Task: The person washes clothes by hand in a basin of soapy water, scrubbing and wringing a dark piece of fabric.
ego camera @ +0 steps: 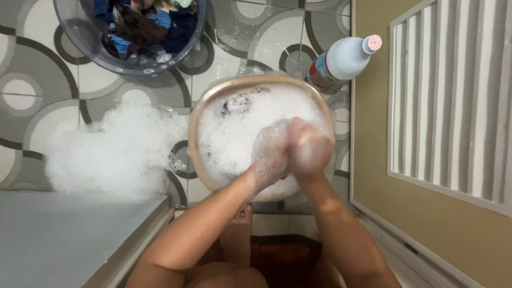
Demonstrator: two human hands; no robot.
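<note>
Head view. One round beige plastic basin [198, 114] sits at the centre of the frame on a tiled floor patterned with grey and white circles [32, 90]. The basin is filled with white soapy foam [234, 136]; one dark piece of cloth [238, 101] shows through the foam near the basin's upper rim.

Two bare hands are above the basin, right of its centre. The left hand [271, 153] and the right hand [309, 145] are pressed together, both closed into fists and coated in suds. Whether cloth is gripped between them cannot be told, as the foam hides it. Both forearms run up from the bottom edge of the frame.

One large heap of white foam [106, 152] lies on the floor at centre left, just beside the basin. One clear round plastic tub [69, 32] at the upper left holds blue and dark garments [144, 24]. One white plastic bottle with a red-and-white cap [344, 58] stands at the upper right, near the basin's rim.

One grey flat surface [64, 234] fills the lower left corner. One tan wall with a striped white panel [453, 101] occupies the right side.
</note>
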